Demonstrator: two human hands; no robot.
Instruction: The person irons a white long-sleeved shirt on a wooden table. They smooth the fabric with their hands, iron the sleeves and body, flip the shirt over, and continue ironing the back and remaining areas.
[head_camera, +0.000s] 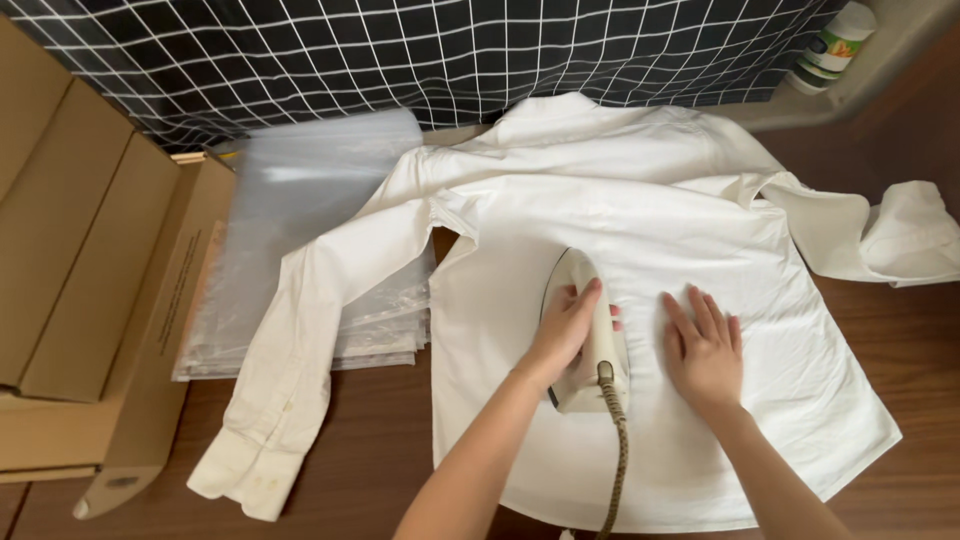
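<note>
A dark wooden table (380, 450) fills the view, and behind it hangs a black cloth with a white grid (450, 50). On the table lies a white shirt (620, 190), spread flat with its back up, the collar far from the person and the hem near.

The left hand (562, 335) is closed around the handle of a white iron (590, 330), the fingers wrapped over the top so that only their tips show at the right side. The iron stands on the middle of the shirt; its long axis runs away from the person, with the pointed nose toward the collar and the braided cord (618, 460) leaving at the near end, just under the wrist. The right hand (703, 352) holds nothing: it lies flat and open on the cloth, fingers stretched and a little spread, just beside the iron on its right but not touching it. So the left hand is the one on the iron, and the cloth ahead of the nose lies free up to the collar.

To the left of the left fingers, one sleeve (300, 340) runs down over a stack of clear plastic bags (320, 210), and further left stand cardboard boxes (80, 260). The other sleeve (880, 235) lies folded far to the right of the right fingers. A white bottle (835, 45) lies on a ledge at the upper right, well apart.
</note>
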